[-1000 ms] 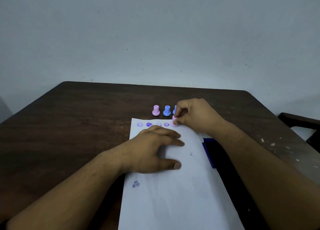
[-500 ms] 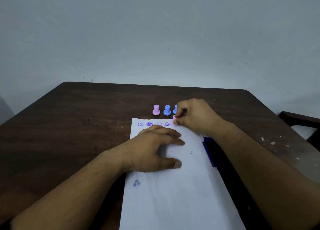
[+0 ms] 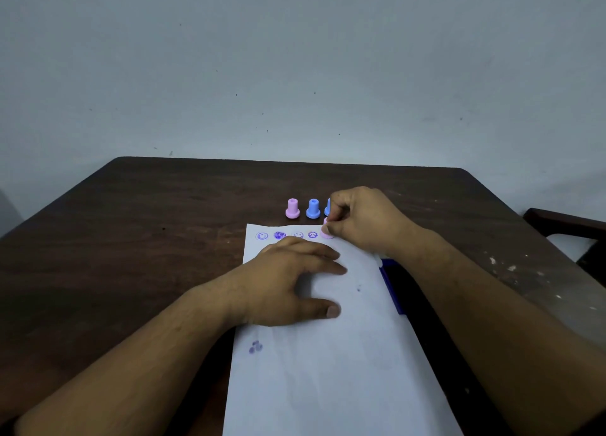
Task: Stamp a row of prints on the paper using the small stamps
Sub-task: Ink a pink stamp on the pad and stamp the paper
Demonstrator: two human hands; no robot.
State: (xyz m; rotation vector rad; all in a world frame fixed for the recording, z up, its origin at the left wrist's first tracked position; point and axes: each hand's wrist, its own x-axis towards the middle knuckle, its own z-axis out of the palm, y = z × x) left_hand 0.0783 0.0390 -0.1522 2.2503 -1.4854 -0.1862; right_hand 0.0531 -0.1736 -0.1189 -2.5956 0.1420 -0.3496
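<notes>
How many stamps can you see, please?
4: a pink stamp and a blue stamp behind the paper, another blue half-hidden by the right hand, one pink in it.

Three stamps point(image 3: 312, 208) stood just beyond the paper point(image 3: 328, 370); bare table point(image 3: 164, 238) lay open on the left.

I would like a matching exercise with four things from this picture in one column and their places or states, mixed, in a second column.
1. left hand
2. right hand
3. free pink stamp
4. ink smudge

a. stands on the table beyond the paper
b. lies flat on the paper
c. presses a pink stamp at the row's right end
d. low on the paper, near its left edge

Pairs: 1-b, 2-c, 3-a, 4-d
</notes>
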